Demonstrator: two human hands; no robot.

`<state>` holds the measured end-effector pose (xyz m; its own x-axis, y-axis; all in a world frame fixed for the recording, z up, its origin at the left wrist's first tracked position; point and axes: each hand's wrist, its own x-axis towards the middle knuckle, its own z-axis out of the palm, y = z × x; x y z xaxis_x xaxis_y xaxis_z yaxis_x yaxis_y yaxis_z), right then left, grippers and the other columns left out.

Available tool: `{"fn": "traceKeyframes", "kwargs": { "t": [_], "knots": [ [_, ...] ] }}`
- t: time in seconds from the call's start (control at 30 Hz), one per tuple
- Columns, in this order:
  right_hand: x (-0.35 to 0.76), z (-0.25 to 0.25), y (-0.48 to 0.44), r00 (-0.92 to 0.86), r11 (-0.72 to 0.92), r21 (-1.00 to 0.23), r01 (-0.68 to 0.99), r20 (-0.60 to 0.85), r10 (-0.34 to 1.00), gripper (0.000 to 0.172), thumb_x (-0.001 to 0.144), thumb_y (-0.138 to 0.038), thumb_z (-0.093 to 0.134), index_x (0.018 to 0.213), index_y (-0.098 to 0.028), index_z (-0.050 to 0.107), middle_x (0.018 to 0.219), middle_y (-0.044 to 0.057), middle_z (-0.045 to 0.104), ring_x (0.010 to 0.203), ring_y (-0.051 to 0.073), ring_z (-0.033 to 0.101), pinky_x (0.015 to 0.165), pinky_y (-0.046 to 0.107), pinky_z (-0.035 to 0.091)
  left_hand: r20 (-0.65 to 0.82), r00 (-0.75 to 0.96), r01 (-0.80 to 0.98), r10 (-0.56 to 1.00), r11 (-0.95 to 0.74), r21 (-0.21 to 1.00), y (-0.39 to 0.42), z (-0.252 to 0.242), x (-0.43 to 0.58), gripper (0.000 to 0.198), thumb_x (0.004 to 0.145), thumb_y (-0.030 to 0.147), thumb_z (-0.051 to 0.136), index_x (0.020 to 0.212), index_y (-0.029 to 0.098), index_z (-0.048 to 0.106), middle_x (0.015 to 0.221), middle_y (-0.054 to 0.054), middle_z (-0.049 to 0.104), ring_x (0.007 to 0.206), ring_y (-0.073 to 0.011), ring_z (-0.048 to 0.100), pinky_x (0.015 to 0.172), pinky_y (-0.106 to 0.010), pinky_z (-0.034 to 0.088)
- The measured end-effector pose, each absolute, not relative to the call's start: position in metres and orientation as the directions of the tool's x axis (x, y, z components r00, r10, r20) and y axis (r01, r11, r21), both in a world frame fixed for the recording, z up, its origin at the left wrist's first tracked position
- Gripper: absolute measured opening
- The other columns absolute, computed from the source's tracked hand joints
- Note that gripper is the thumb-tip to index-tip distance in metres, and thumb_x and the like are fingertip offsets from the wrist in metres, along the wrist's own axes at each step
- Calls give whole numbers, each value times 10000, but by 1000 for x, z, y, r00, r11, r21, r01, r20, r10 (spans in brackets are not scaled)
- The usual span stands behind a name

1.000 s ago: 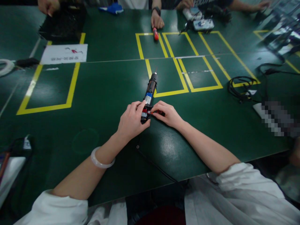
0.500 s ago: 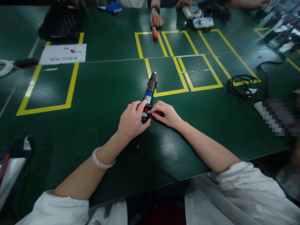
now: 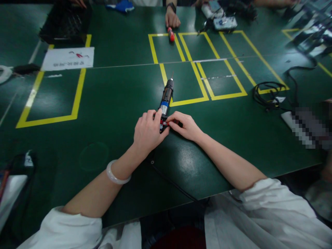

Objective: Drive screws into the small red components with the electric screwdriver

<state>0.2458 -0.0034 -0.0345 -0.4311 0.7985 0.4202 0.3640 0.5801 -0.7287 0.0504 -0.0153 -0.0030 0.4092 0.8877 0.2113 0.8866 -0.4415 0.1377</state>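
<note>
An electric screwdriver (image 3: 165,100) lies on the green table, its bit pointing away from me. It has a dark front, a silver body and a blue band. My left hand (image 3: 148,129) is wrapped over its rear end, which shows red and black inner parts. From the right, my right hand (image 3: 185,126) closes its thumb and forefinger at that same end, on a small red piece (image 3: 166,123). What kind of piece it is stays too small to tell, and my fingers partly cover it. A black cord (image 3: 176,186) runs toward the table's front edge.
Yellow tape (image 3: 190,102) marks rectangles on the table. Across from me, a person's hand (image 3: 172,19) touches a red-handled tool (image 3: 171,35). A black bin (image 3: 66,24) and a printed sheet (image 3: 68,58) are at the back left. Coiled cable (image 3: 267,93) lies right.
My left hand has shifted slightly right and now covers more of the screwdriver's rear end. My right hand stays almost in place beside it.
</note>
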Motion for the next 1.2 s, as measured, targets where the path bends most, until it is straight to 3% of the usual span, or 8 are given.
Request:
{"fn": "traceKeyframes", "kwargs": {
  "t": [0.4, 0.6, 0.87, 1.03, 1.2],
  "knots": [
    [247, -37, -1, -399, 527, -775, 348, 387, 832, 131, 980, -242, 547, 986, -182, 663, 920, 33, 667, 752, 140, 585, 722, 283, 487, 163, 436, 883, 885, -456, 111, -9, -1, 34, 690, 931, 436, 589, 1552, 171, 444, 1242, -189, 551, 1058, -346, 554, 854, -427, 476],
    [249, -35, -1, -389, 500, -791, 351, 363, 847, 129, 976, -246, 560, 978, -179, 670, 906, 30, 667, 748, 135, 585, 717, 276, 483, 119, 374, 922, 920, -382, 55, 2, -1, -1, 706, 961, 533, 513, 1572, 193, 415, 1281, -192, 515, 1072, -359, 542, 862, -448, 478],
    [248, -32, -1, -392, 490, -790, 368, 346, 853, 142, 976, -260, 565, 943, -180, 677, 887, 32, 674, 755, 139, 587, 722, 280, 482, 104, 70, 990, 992, -82, 118, 30, 2, -76, 751, 938, 611, 507, 1571, 212, 432, 1289, -207, 503, 1138, -408, 512, 894, -539, 486],
    [248, -33, -2, -385, 474, -797, 374, 331, 861, 138, 973, -260, 573, 935, -181, 679, 891, 32, 681, 758, 140, 587, 721, 277, 478, 71, -187, 970, 980, 173, 174, 47, 7, -136, 816, 889, 686, 522, 1588, 285, 398, 1332, -177, 447, 1209, -442, 461, 940, -577, 447],
    [248, -34, -1, -392, 492, -792, 360, 351, 851, 145, 974, -256, 576, 933, -171, 686, 869, 28, 669, 734, 130, 581, 704, 266, 470, 112, -307, 931, 945, 275, 239, 47, 6, -182, 811, 881, 710, 473, 1562, 274, 410, 1339, -144, 424, 1284, -492, 383, 1018, -604, 362]
  ]
}}
